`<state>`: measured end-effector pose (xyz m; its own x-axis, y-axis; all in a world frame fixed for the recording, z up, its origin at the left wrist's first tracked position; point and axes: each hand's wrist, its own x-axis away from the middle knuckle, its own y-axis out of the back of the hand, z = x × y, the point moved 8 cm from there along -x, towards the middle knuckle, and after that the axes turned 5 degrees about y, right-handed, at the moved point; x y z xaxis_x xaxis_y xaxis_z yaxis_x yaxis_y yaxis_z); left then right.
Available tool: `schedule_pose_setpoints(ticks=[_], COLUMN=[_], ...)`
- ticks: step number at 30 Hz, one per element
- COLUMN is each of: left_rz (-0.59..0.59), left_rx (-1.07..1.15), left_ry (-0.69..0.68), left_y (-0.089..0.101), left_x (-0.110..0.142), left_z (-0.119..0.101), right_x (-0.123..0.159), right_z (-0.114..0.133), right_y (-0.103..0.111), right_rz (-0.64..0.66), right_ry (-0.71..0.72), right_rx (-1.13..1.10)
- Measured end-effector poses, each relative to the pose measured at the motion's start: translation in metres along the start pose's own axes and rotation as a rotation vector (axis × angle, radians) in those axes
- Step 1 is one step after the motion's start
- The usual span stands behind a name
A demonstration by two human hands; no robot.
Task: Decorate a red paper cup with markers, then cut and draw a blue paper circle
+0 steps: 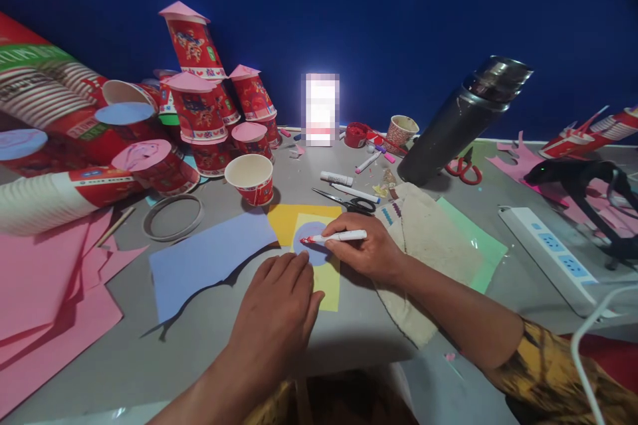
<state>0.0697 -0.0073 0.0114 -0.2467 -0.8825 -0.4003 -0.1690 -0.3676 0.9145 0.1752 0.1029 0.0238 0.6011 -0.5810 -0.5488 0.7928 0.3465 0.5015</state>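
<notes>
My right hand (366,254) is closed around a white marker with a red tip (335,237), held level, its tip at the left edge of a small lilac paper circle (308,241). The circle lies on a pale yellow sheet (329,279) that overlaps a darker yellow sheet (283,220). My left hand (276,315) lies flat, fingers stretched and together, on the table at the lower left edge of the pale yellow sheet, just below the circle. A large lilac sheet (209,262) lies to the left, its near edge curled up.
Red paper cups (197,103), some capped with pink paper, are piled at the back left. One open cup (250,178) stands near the yellow sheets. Pink paper (44,292) lies left; scissors (349,201), markers, a dark flask (461,121), a power strip (548,249) and a cloth (423,239) lie right.
</notes>
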Motion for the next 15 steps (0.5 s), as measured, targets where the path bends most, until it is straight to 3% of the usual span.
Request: schedule_pose_setpoints(ticks=[15], left_rz=[-0.042], left_rx=[0.05], left_ry=[0.024], left_y=[-0.0021], left_x=[-0.0006], left_z=[0.0053], right_x=[-0.0009], right_z=[-0.0003], right_y=[-0.0043], right_rz=[0.027], right_ry=[0.027], right_rx=[-0.001])
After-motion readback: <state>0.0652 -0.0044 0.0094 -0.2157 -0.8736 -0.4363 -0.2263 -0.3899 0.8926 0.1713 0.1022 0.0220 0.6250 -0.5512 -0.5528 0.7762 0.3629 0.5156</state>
